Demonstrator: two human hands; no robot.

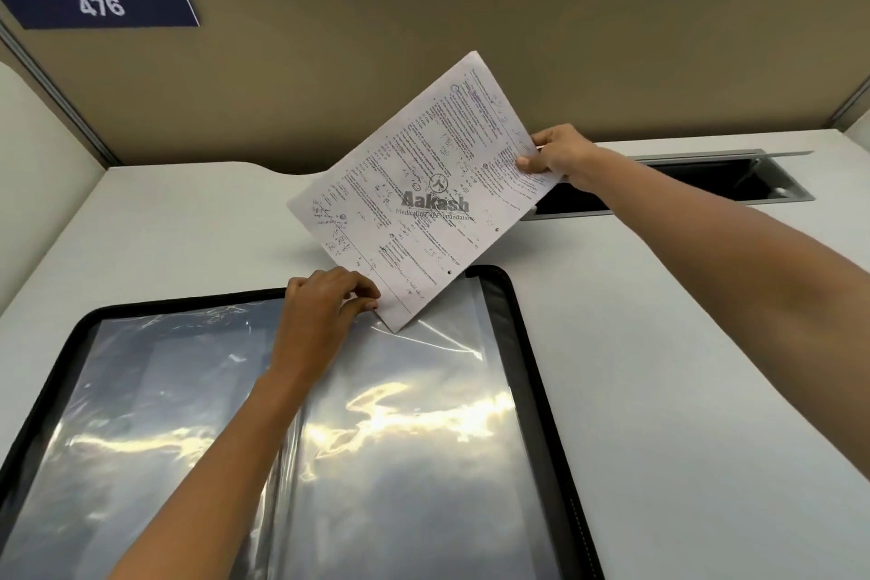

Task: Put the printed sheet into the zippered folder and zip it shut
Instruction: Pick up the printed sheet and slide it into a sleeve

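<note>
The zippered folder (541, 391) lies open flat on the desk, black-edged, with shiny clear plastic sleeves inside. The printed sheet (414, 193), white with dense text and a grey logo, is held tilted above the folder's far edge. Its lower corner touches the top of the right-hand sleeve. My right hand (555, 155) grips the sheet's upper right edge. My left hand (325, 311) pinches the sleeve's top edge beside the sheet's lower corner; whether it also holds the sheet I cannot tell.
A white desk (682, 320) carries the folder. An open cable slot (706, 181) is sunk in the desk at the back right. A tan partition (329, 71) with a blue "476" label (101, 5) closes the back.
</note>
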